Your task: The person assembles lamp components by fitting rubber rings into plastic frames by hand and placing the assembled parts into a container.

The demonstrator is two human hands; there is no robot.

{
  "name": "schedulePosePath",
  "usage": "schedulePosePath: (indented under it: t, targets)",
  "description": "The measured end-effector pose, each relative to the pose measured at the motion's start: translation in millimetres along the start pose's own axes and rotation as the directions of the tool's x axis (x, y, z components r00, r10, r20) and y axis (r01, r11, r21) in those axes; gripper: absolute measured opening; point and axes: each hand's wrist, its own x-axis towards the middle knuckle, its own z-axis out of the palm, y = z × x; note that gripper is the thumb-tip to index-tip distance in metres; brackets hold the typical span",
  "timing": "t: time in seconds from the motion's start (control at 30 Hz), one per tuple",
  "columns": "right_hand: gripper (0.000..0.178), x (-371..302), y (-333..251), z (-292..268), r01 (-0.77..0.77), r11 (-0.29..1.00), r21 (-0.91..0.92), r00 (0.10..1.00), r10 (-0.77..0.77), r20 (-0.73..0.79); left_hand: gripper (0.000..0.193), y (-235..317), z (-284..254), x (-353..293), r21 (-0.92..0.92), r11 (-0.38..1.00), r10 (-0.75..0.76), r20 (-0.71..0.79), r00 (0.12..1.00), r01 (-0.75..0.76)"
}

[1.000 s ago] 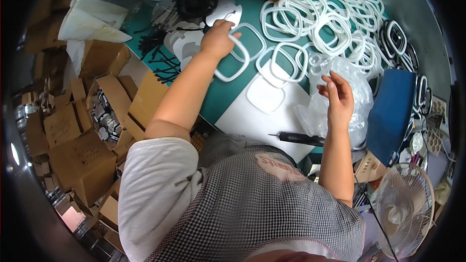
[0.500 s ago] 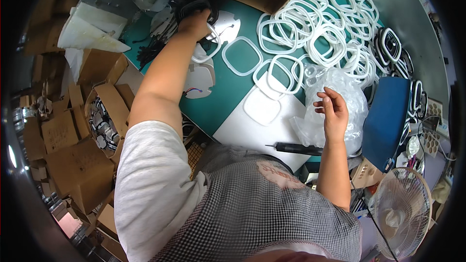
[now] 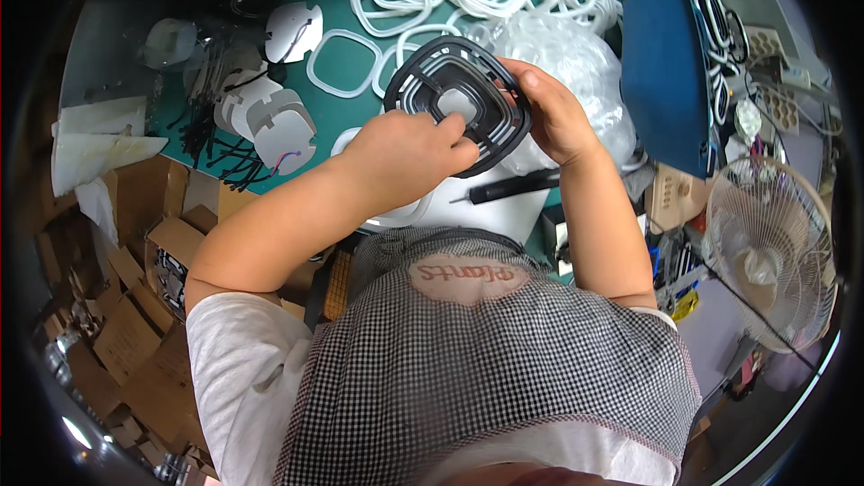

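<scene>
A black plastic housing (image 3: 490,121), square with rounded corners and slotted inside, is held up over the bench between my two hands. My right hand (image 3: 560,117) grips its right rim, thumb and fingers closed round the edge. My left hand (image 3: 405,157) is closed at its lower left, fingertips reaching toward the pale middle; some of those fingers are hidden. Beneath lies a white sheet (image 3: 450,209) with white ring frames partly covered by my left arm. A black pen-shaped screwdriver (image 3: 515,187) lies just below the housing, its tip pointing left.
White rounded ring frames (image 3: 490,13) pile up at the back, beside a clear plastic bag (image 3: 576,58). Silvery plates (image 3: 283,135) and black cables (image 3: 211,139) lie at left. A blue bin (image 3: 666,81) and a fan (image 3: 765,252) stand at right; cardboard boxes (image 3: 148,351) fill the lower left.
My left hand has come back from the dark items at far left, bringing the black housing over the sheet. My right hand, empty before, now grips its rim. The view has shifted too.
</scene>
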Motion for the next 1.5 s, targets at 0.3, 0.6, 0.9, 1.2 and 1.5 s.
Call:
schedulePosePath:
  t: [0.3,0.6,0.9,1.2,1.5]
  targets:
    - [0.035,-41.3,18.2,1.3,-0.043,0.969,0.242,0.993,0.068,-0.095,0.021,19.7,-4.9,-3.3,-0.336,0.94,-0.132,-0.183,0.974,0.064]
    - [0.042,-69.1,41.4,9.9,0.121,0.928,0.353,0.991,-0.094,-0.093,0.027,21.0,2.6,-0.5,-0.904,-0.424,-0.729,0.308,0.612,-0.05]
    - [0.047,-90.7,39.7,12.5,0.255,0.941,0.224,0.965,-0.233,-0.12,0.023,52.8,14.5,4.9,-0.671,-0.634,-0.721,0.336,0.606,-0.384]
    - [0.053,-97.9,32.4,26.4,0.307,0.857,0.415,0.951,-0.297,-0.088,0.019,85.9,6.9,11.5,-0.751,-0.529,-0.772,0.232,0.592,-0.395]
    - [0.057,-98.1,31.0,30.7,0.329,0.879,0.345,0.944,-0.318,-0.09,0.019,95.3,15.7,20.6,-0.835,-0.382,-0.856,0.159,0.492,-0.395]
